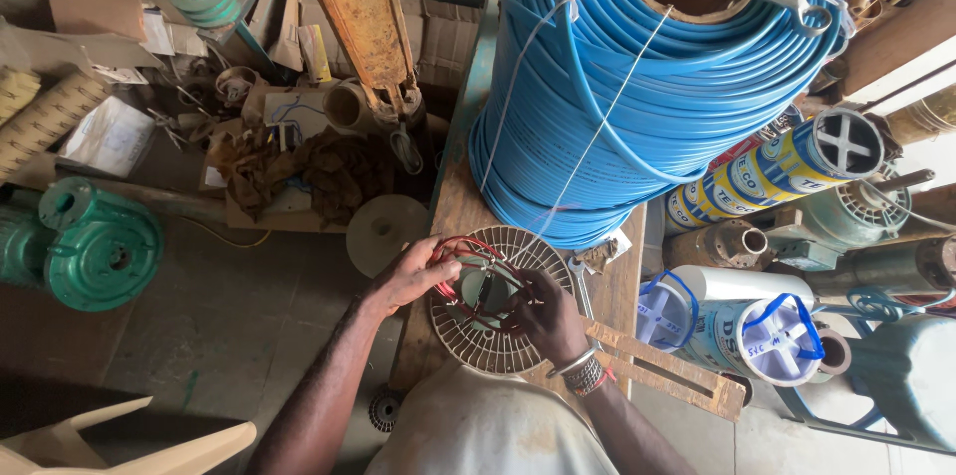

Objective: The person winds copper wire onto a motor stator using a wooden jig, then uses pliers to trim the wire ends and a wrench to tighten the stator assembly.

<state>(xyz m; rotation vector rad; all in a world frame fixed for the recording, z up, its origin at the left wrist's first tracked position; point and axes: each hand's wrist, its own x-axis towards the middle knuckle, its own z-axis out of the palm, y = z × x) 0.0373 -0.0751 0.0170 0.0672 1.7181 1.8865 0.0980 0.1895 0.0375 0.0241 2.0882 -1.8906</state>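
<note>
Both hands work red wires at the hub of a round cream slatted fan guard lying on the wooden bench.

The left hand pinches the red wire loops at the guard's left rim; the right hand curls onto the hub, grip unclear. Judging by this, wiring is midway; next calls for fine fingertip routing. The hub part is hidden under the fingers; the big blue hose coil is cut off above.

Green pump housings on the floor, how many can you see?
1, maybe 2: a green pump housing lies on the floor at the left; a second green casting at the frame's left edge is cut off, so it may be another.
</note>
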